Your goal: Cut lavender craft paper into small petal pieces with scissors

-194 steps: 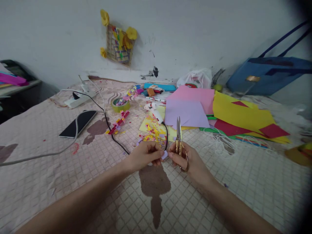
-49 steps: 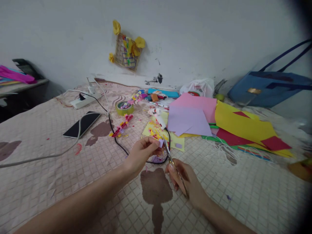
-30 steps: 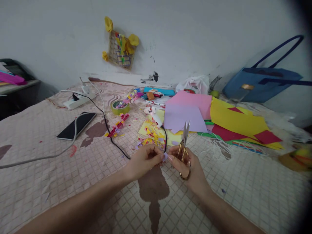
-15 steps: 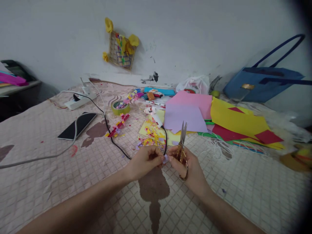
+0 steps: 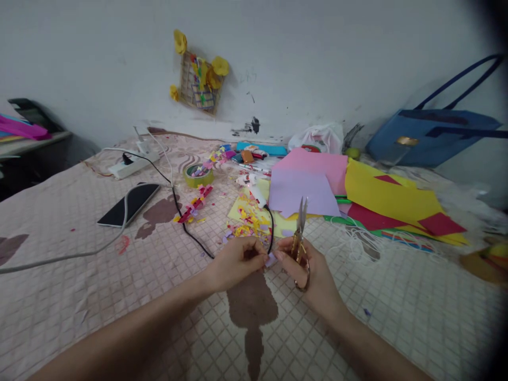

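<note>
Between finger and thumb, my left hand (image 5: 240,264) pinches a small piece of lilac paper (image 5: 271,259). My right hand (image 5: 313,272) keeps a pair of gold-handled scissors (image 5: 300,233) in its palm, blades pointing up and away from me. The right fingertips are just beside the lilac piece; whether they touch it I cannot tell. Just beyond my hands, cut paper bits (image 5: 250,219) in yellow, pink and lilac are heaped on a pale yellow sheet. A white glue gun (image 5: 257,194) with a black cord lies behind the heap.
Coloured sheets (image 5: 301,190) are stacked at the right, with white string (image 5: 359,241) before them. On the left are a phone (image 5: 129,203), a power strip (image 5: 133,164), a tape roll (image 5: 197,175) and a red strip with paper flowers (image 5: 194,203). A blue bag (image 5: 432,137) leans on the wall.
The view has shifted slightly. My right fingertips have drawn a little away from the lilac piece, which stays in my left hand. The scissors remain in my right hand.
</note>
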`<state>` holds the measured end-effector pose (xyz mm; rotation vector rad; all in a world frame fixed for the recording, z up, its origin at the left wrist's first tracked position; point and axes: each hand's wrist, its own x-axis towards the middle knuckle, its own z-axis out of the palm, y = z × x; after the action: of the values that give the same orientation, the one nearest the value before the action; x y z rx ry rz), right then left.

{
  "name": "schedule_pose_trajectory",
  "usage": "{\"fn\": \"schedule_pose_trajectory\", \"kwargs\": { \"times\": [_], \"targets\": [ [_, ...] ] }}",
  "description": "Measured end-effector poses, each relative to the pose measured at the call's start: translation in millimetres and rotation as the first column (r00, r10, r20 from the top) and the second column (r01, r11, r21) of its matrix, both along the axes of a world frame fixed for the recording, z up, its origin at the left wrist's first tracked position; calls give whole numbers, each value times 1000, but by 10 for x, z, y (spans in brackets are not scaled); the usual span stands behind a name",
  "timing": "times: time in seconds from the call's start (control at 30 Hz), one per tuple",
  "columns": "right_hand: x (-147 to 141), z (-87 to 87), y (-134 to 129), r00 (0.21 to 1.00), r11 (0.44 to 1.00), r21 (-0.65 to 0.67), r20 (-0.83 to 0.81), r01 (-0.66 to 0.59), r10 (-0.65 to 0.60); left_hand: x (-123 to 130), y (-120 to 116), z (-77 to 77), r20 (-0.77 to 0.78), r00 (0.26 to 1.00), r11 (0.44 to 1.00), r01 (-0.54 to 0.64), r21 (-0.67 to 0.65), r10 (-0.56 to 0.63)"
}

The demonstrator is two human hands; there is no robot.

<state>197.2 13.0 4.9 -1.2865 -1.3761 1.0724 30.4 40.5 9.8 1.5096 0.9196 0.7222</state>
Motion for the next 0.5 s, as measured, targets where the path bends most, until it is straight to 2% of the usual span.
{"fn": "schedule_pose_trajectory", "kwargs": {
  "times": [0.1,0.27,0.5],
  "targets": [
    [-8,51,-16,1000,997,-73,-19,-17,16,-7,36,49,79,995,994,-59,-88,66],
    [-34,111,-79,989,985,-95,-21,-145,144,-32,77,105,151,968,963,-166,-212,200],
    [-44,6,-129,970,947,-212,-24,-243,243,-55,94,122,236,929,935,-213,-283,283]
  ]
}}
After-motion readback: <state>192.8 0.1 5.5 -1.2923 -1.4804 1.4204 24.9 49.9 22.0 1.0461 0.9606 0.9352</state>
